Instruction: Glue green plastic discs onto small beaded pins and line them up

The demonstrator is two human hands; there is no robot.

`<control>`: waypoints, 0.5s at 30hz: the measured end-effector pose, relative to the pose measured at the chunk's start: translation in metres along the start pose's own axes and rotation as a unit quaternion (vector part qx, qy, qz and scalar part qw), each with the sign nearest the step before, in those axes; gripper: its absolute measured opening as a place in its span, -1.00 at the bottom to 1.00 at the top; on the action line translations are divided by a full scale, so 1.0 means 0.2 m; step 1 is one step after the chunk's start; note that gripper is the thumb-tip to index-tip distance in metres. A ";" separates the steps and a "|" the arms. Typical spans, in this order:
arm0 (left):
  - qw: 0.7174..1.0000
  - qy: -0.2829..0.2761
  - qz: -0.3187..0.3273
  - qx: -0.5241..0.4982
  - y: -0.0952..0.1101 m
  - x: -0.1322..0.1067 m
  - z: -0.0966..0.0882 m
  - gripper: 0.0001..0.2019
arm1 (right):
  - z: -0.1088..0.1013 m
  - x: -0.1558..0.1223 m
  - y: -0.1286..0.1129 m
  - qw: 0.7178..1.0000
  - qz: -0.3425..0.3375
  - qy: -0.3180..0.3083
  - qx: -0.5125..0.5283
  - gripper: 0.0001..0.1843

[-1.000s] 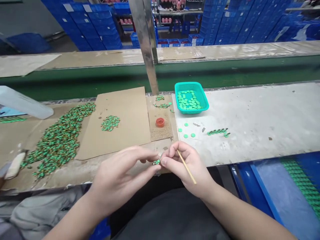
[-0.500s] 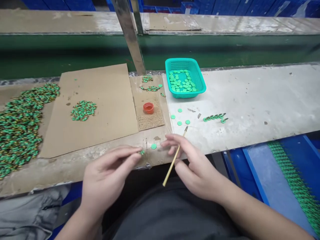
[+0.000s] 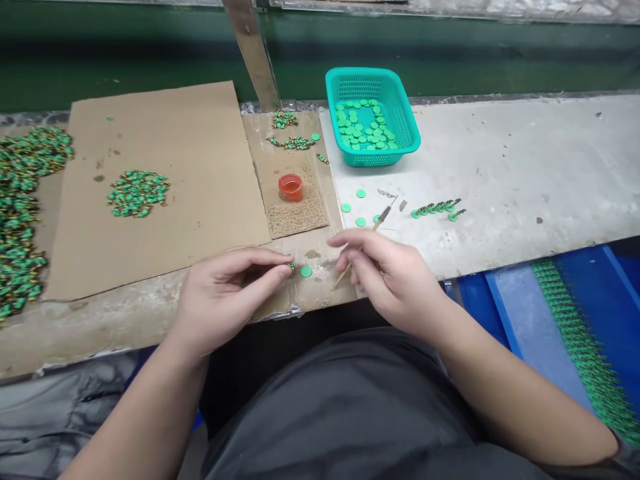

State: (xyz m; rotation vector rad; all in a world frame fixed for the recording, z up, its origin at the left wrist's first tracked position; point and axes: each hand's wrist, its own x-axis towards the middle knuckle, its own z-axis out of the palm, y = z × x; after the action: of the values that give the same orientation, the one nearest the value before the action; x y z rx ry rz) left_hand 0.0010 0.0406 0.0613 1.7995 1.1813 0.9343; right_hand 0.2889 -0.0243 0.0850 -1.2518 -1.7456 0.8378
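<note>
My left hand pinches a small green-and-gold piece between thumb and fingertips. Just right of it, a flat green disc lies by the table's front edge. A thin brush with a light wooden handle is held in my right hand, its dark tip pointing away and to the right. Several green discs lie beyond that hand; the brush partly covers one. To their right are a row of discs with dark pieces standing on them and a single one.
A red cap sits on speckled cardboard. Behind it are small clusters of green-gold pieces. A teal basket holds green discs. Cardboard bears a pile of pieces; a larger heap lies left. Blue trays stand lower right.
The view has tilted downward. My right fingers have closed more around the brush, and its handle end now lies nearer the table edge. My left hand keeps its pinch, now closer to the disc.
</note>
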 end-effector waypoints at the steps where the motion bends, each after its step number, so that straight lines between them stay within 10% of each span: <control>1: 1.000 0.000 0.001 -0.003 0.00 0.00 0.00 -0.75 | 0.01 0.01 0.02 1.000 -0.010 0.018 -0.013 -0.69; 7: 1.000 -0.008 0.010 0.012 0.01 0.00 0.02 -0.85 | 0.09 0.04 0.09 0.987 -0.068 0.124 -0.082 -0.80; 15: 0.997 0.011 0.038 0.072 0.02 -0.03 0.04 -0.86 | -0.05 -0.01 0.00 0.983 -0.010 -0.035 -0.180 -0.76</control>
State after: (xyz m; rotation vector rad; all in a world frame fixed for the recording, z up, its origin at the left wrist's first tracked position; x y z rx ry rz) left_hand 0.0075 0.0332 0.0600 1.9661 1.2292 0.9353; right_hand 0.2978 -0.0264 0.0883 -1.4472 -2.0261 0.5748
